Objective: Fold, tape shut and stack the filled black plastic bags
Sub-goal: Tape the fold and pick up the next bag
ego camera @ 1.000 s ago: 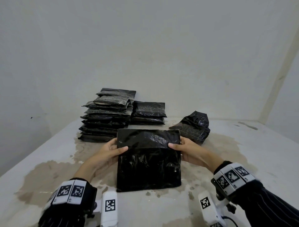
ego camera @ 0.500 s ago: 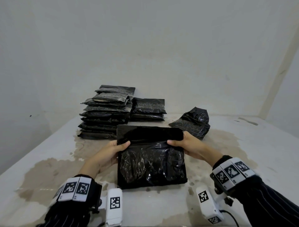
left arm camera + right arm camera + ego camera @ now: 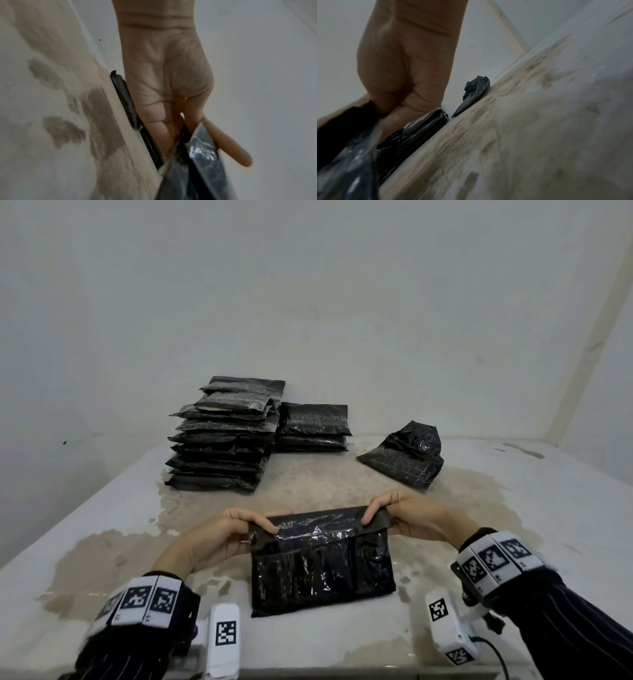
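A filled black plastic bag (image 3: 322,573) lies flat on the stained white table (image 3: 102,542) in front of me. Its top flap (image 3: 318,525) is folded over toward me. My left hand (image 3: 233,529) pinches the flap's left corner, and my right hand (image 3: 407,515) pinches its right corner. In the left wrist view my left hand (image 3: 171,94) has fingers curled round the shiny black bag (image 3: 202,155). Seen from the right wrist, my right hand (image 3: 406,67) grips the bag (image 3: 351,148) the same way. No tape is in view.
A tall stack of flat black bags (image 3: 222,440) stands at the back left, with a short stack (image 3: 313,426) beside it. A loose crumpled black bag (image 3: 407,460) lies at the back right. Walls close the table's far side and corner.
Both hands have brought the bag's top flap over and down toward me, so the bag now looks shorter. The hands have moved nearer to me with it.
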